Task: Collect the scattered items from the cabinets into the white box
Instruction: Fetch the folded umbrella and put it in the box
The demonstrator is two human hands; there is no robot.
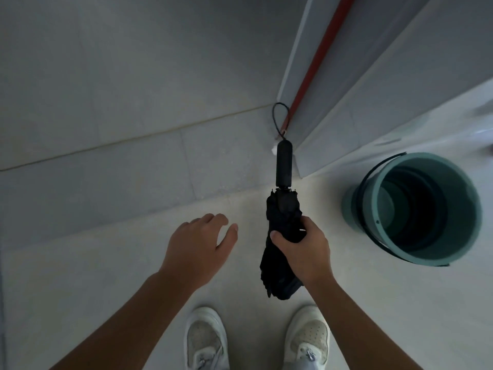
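A folded black umbrella (282, 209) points away from me, its handle forward with a thin wrist loop at the tip. My right hand (304, 252) grips the umbrella around its bundled canopy. To the left of it, my left hand (200, 247) hovers over the floor with fingers apart and nothing in it. No white box or cabinet interior is in view.
A teal bucket (416, 209) with a dark handle stands on the pale floor at the right. A white door or panel edge (333, 124) with a red strip (317, 57) rises ahead. My two white shoes (208, 340) are at the bottom.
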